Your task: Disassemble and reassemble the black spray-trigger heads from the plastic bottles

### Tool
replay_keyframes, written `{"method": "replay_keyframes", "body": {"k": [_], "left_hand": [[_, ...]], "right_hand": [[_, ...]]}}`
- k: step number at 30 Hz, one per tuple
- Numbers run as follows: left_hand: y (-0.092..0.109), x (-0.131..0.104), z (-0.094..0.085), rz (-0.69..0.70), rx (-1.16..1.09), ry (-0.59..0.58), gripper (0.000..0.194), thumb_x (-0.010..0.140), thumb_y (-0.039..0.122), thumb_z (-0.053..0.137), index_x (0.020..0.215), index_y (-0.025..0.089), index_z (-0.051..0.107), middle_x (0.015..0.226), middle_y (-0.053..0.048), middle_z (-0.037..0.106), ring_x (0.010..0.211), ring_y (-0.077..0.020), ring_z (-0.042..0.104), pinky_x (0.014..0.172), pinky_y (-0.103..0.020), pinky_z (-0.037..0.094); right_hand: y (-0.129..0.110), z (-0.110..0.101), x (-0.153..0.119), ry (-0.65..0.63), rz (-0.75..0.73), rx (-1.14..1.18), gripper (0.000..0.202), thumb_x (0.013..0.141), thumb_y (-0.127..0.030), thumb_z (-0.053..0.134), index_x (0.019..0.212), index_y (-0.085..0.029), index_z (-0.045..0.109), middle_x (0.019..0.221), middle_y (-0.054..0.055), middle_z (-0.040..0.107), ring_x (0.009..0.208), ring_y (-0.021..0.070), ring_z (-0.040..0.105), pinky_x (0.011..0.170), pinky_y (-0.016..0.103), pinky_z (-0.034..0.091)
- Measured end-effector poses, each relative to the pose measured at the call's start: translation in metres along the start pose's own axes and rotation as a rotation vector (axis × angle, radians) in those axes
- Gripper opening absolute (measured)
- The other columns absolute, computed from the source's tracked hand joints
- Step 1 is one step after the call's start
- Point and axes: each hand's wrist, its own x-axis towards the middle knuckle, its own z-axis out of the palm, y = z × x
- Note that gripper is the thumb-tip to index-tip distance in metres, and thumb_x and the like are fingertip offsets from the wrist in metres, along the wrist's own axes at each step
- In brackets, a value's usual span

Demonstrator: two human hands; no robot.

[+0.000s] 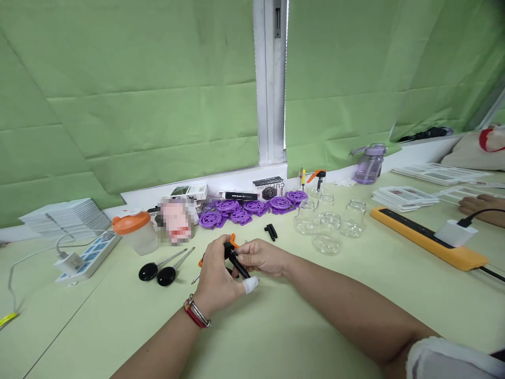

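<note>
Above the table, a black tube-shaped piece with an orange lever (241,267) is held between both hands. My left hand (216,279), its thumb wrapped in white, closes around the piece from the left. From the right, the fingers of my right hand (263,257) pinch the same piece. Part of it is hidden behind my fingers, and more orange shows at the left hand's edge. Beside my left hand lie two metal rods with round black ends (166,275). Just beyond the hands are small black tubes (271,231).
Purple wheel-like plastic parts (241,211) and small boxes line the back. Clear glass jars (327,239) stand right of centre. An orange-lidded cup (140,237) and a white power strip (89,261) sit left. An orange power strip (426,239) and another person's hand (481,208) are right.
</note>
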Motion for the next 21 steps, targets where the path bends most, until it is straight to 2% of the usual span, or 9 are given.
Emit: {"method": "replay_keyframes", "body": {"k": [2,4,6,8,10,14,21], "left_hand": [[0.001,0.000,-0.002,-0.004,0.007,-0.025,0.085,0.050,0.040,0.074,0.122,0.018,0.035,0.112,-0.011,0.051,0.100,-0.0285,0.053,0.084,-0.047,0.045],[0.004,0.000,-0.004,-0.027,0.006,-0.063,0.086,0.049,0.042,0.075,0.122,0.018,0.035,0.113,-0.012,0.051,0.102,-0.0292,0.053,0.086,-0.047,0.045],[0.008,0.000,-0.007,-0.062,-0.015,-0.110,0.084,0.050,0.044,0.075,0.121,0.019,0.036,0.114,-0.012,0.052,0.103,-0.0290,0.053,0.085,-0.046,0.045],[0.012,0.000,-0.009,-0.083,-0.043,-0.149,0.082,0.051,0.044,0.075,0.120,0.020,0.037,0.114,-0.011,0.052,0.102,-0.0286,0.054,0.084,-0.045,0.046],[0.014,0.000,-0.010,-0.093,-0.060,-0.179,0.080,0.052,0.044,0.075,0.119,0.021,0.038,0.112,-0.011,0.054,0.100,-0.0281,0.055,0.082,-0.045,0.047],[0.013,0.000,-0.008,-0.109,-0.054,-0.196,0.079,0.051,0.044,0.076,0.117,0.021,0.039,0.113,-0.011,0.054,0.099,-0.0281,0.056,0.081,-0.045,0.048],[0.006,0.000,-0.004,-0.124,-0.031,-0.216,0.079,0.052,0.046,0.075,0.117,0.021,0.039,0.117,-0.013,0.053,0.103,-0.0295,0.054,0.085,-0.047,0.046]], "right_hand": [[-0.004,-0.014,0.003,0.115,-0.063,-0.131,0.045,0.067,-0.047,0.070,0.086,-0.008,0.065,0.068,0.005,0.065,0.054,0.0095,0.054,0.057,0.025,0.042],[-0.006,-0.029,0.005,0.332,-0.120,-0.266,0.035,0.073,-0.041,0.065,0.088,-0.009,0.064,0.066,0.003,0.064,0.050,0.0079,0.050,0.053,0.024,0.042],[-0.005,-0.045,0.008,0.544,-0.108,-0.460,0.023,0.079,-0.030,0.058,0.089,-0.011,0.063,0.067,0.003,0.063,0.049,0.0070,0.048,0.051,0.022,0.041],[-0.001,-0.058,0.009,0.653,-0.073,-0.698,0.017,0.080,-0.021,0.052,0.090,-0.012,0.063,0.072,0.004,0.064,0.054,0.0080,0.050,0.053,0.022,0.042],[0.004,-0.067,0.010,0.653,-0.053,-0.839,0.014,0.076,-0.016,0.054,0.085,-0.013,0.065,0.076,0.005,0.065,0.061,0.0103,0.054,0.057,0.023,0.042],[0.014,-0.071,0.010,0.559,-0.023,-0.970,0.010,0.067,-0.010,0.061,0.071,-0.015,0.068,0.073,0.004,0.066,0.067,0.0132,0.055,0.062,0.024,0.041],[0.018,-0.072,0.010,0.458,0.043,-1.117,0.010,0.064,-0.013,0.065,0.071,-0.016,0.070,0.070,0.004,0.066,0.063,0.0133,0.055,0.057,0.023,0.037]]}}
